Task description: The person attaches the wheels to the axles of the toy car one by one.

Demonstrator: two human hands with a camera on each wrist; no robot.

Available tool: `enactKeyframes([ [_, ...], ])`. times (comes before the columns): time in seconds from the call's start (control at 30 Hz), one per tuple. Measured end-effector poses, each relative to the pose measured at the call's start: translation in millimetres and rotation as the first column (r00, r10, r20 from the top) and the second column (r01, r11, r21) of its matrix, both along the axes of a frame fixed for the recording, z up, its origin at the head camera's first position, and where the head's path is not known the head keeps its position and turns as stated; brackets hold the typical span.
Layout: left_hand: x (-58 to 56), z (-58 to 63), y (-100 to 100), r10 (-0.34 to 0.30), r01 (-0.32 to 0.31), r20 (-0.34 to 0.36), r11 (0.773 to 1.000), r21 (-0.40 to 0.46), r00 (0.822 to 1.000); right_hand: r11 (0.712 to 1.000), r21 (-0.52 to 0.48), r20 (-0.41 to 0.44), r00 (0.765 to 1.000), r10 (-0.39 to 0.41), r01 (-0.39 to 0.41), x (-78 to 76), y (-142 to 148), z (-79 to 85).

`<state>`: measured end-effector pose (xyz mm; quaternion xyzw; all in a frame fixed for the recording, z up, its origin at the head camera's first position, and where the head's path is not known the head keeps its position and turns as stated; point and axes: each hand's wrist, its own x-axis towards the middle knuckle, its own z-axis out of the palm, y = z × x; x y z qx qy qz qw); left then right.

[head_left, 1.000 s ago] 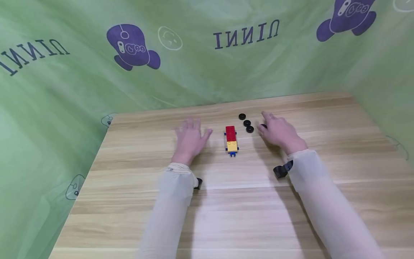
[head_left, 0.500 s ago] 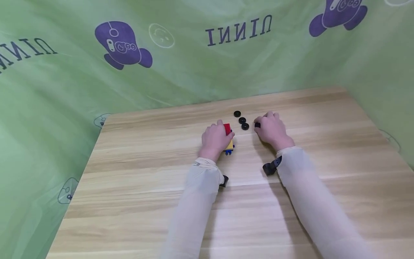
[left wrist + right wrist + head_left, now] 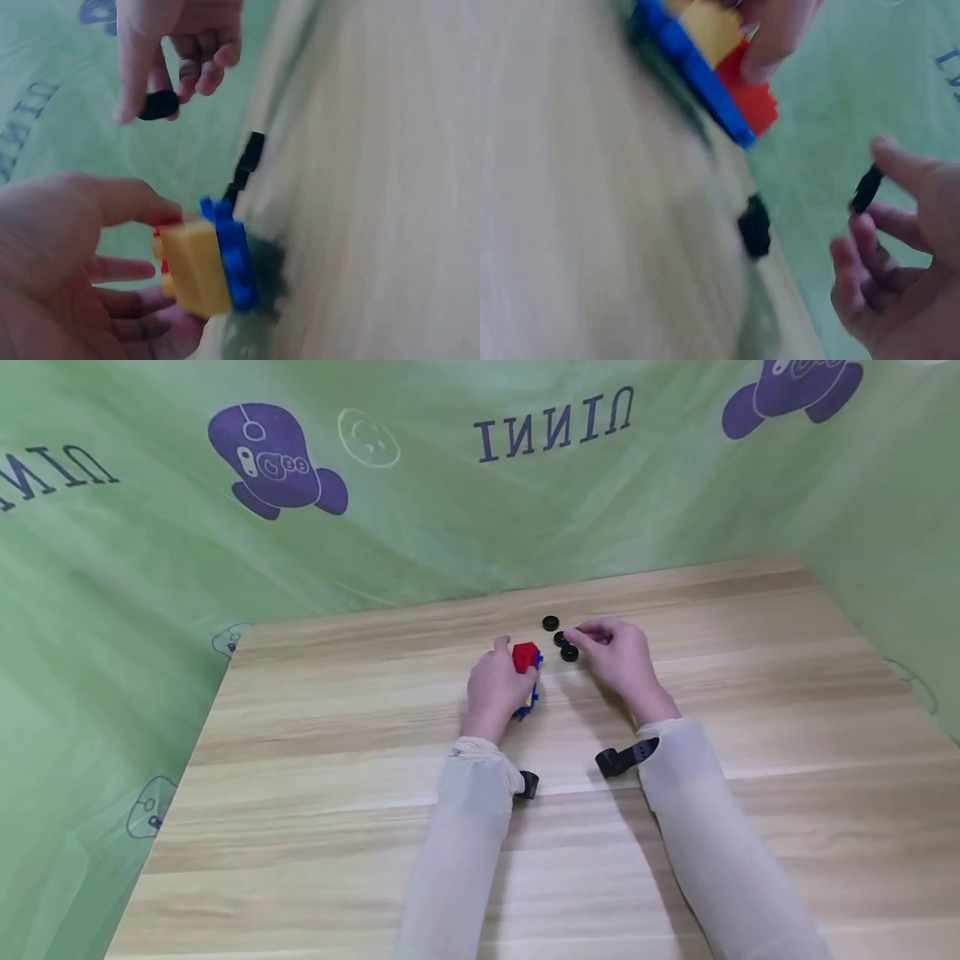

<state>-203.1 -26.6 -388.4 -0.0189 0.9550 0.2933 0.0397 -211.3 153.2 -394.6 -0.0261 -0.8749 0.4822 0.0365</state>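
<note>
In my left hand [image 3: 497, 692] is a toy car body [image 3: 199, 266] built of red and yellow bricks on a blue base with short axle stubs. My left thumb and fingers grip it by its sides, and it is tilted. Between thumb and fingertips my right hand [image 3: 622, 662] pinches a small black wheel [image 3: 867, 187], held up off the table. Several black wheels lie at the back of the table; one wheel [image 3: 551, 623] is apart, while another wheel [image 3: 569, 653] touches its neighbour beside my right fingertips.
The wooden table [image 3: 337, 827] reaches back to a green printed curtain [image 3: 420, 543], which also hangs along both sides. Black wrist cameras jut inward from both sleeves, the left camera [image 3: 529, 785] and the right camera [image 3: 611, 762] facing each other.
My left hand has moved right, taken hold of the toy car body and tilted it. My right hand has picked up a wheel and brought it left, towards the other wheels.
</note>
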Motion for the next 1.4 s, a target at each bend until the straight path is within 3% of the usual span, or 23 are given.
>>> enactKeyframes([
  [0.07,5.4,2.9,-4,0.011,-0.013,0.015,0.989,0.146,1.000,0.987,-0.160,0.024,1.000,-0.013,0.017,6.5,-3,6.1],
  [0.13,11.9,6.9,-7,0.020,-0.032,0.041,0.951,0.306,0.999,0.944,-0.331,0.053,0.999,0.006,0.012,13.5,-4,12.3],
  [0.2,18.7,12.5,-10,0.021,-0.048,0.067,0.896,0.441,0.998,0.856,-0.518,0.074,0.996,0.047,-0.002,19.9,-4,18.5],
  [0.33,30.6,25.4,-16,-0.005,-0.042,0.077,0.801,0.598,0.997,0.612,-0.790,0.058,0.989,0.133,-0.036,28.1,-9,30.1],
  [0.4,35.0,31.9,-18,-0.026,-0.028,0.076,0.769,0.638,0.997,0.544,-0.837,0.040,0.987,0.153,-0.051,31.5,-12,35.8],
  [0.43,36.8,35.3,-18,-0.037,-0.018,0.070,0.758,0.652,0.997,0.531,-0.845,0.029,0.987,0.156,-0.059,33.4,-13,38.9],
  [0.47,38.2,38.8,-18,-0.046,-0.011,0.069,0.746,0.666,0.997,0.525,-0.849,0.018,0.988,0.153,-0.066,35.1,-15,41.9],
  [0.63,43.4,53.3,-11,-0.058,-0.011,0.068,0.673,0.739,0.996,0.567,-0.819,-0.041,0.995,0.096,-0.089,40.2,-18,54.3],
  [0.7,44.2,56.7,-8,-0.053,-0.017,0.068,0.648,0.761,0.996,0.571,-0.815,-0.060,0.994,0.087,-0.099,41.2,-17,57.8],
  [0.73,44.4,57.8,-7,-0.050,-0.018,0.066,0.641,0.767,0.997,0.558,-0.823,-0.067,0.994,0.088,-0.105,41.7,-16,59.0],
  [0.8,45.0,59.5,-5,-0.051,-0.017,0.064,0.637,0.771,0.997,0.533,-0.839,-0.072,0.993,0.098,-0.114,42.6,-15,60.9],
  [0.9,45.4,60.6,-2,-0.061,-0.003,0.056,0.648,0.761,0.997,0.531,-0.840,-0.069,0.992,0.104,-0.114,43.5,-13,61.6],
  [1.13,46.2,59.4,2,-0.084,0.017,0.058,0.703,0.711,0.995,0.618,-0.783,-0.006,0.993,0.115,-0.076,44.2,-13,59.4],
  [1.2,46.3,58.8,2,-0.086,0.022,0.055,0.713,0.701,0.995,0.625,-0.777,0.002,0.994,0.114,-0.070,44.4,-13,59.2],
  [1.3,46.1,58.1,3,-0.093,0.028,0.053,0.707,0.707,0.994,0.630,-0.773,0.003,0.994,0.112,-0.069,44.3,-12,59.0],
  [1.4,45.3,58.3,4,-0.090,0.015,0.062,0.679,0.734,0.994,0.621,-0.778,-0.026,0.994,0.111,-0.089,44.4,-10,59.7],
])
